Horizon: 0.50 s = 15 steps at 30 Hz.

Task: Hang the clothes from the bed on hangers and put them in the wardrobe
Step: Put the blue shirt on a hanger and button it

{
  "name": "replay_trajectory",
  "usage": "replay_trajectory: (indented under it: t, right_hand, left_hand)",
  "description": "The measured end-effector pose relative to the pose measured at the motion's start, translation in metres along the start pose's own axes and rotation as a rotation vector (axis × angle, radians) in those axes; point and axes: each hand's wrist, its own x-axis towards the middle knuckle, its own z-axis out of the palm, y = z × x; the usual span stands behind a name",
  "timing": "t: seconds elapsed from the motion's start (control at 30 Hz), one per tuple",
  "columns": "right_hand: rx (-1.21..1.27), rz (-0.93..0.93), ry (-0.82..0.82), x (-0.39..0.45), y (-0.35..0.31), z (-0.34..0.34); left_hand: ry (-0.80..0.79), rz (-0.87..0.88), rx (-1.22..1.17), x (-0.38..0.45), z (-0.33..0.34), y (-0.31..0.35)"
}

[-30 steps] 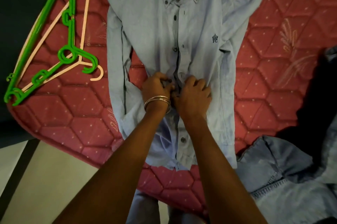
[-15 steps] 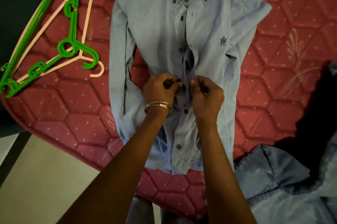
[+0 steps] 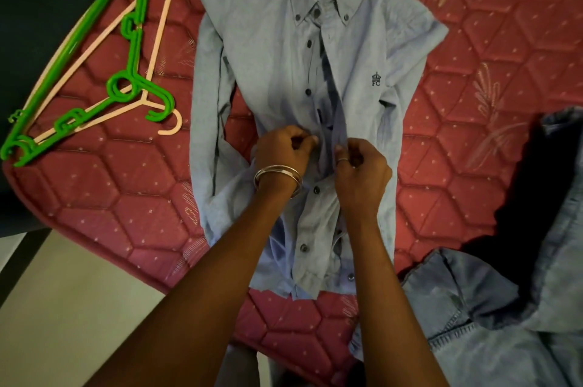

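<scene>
Well left of the left hand [image 3: 281, 151], a green hanger [image 3: 94, 71] and a pink hanger [image 3: 104, 65] lie stacked on the bed [image 3: 104, 197]. Both hands pinch the placket of the blue shirt [image 3: 274, 49], the right hand [image 3: 359, 166] just beside the left. Unbuttoning likely goes best with the cloth held taut. A denim garment [image 3: 473, 317] lies right of the right hand.

- Shirt [image 3: 277, 49]: pale blue, dark grey buttons, small dark crest on chest.
- Mattress [image 3: 492, 49]: red, quilted in hexagons, white dots, faint gold leaf motifs.
- Hangers: one green [image 3: 134, 39], one pale pink [image 3: 157, 36].
- Denim garment [image 3: 504, 339]: faded blue, lighter stitching.
- Bangles [image 3: 277, 173]: silver-toned.
</scene>
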Motion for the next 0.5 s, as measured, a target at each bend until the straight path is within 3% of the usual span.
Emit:
replay_trajectory:
  t: [0.13,0.27,0.5]
  right_hand:
    - [0.006,-0.021,-0.036,0.003,0.003,-0.008]
    - [-0.015,-0.074,-0.02,0.009,0.008,-0.01]
    - [-0.049,-0.052,0.003,0.001,0.005,0.003]
  left_hand:
    - [0.032,-0.017,0.036,0.006,0.007,-0.004]
    - [0.034,-0.095,-0.089,0.0,0.017,-0.004]
    - [-0.121,-0.129,-0.039,0.004,0.013,0.003]
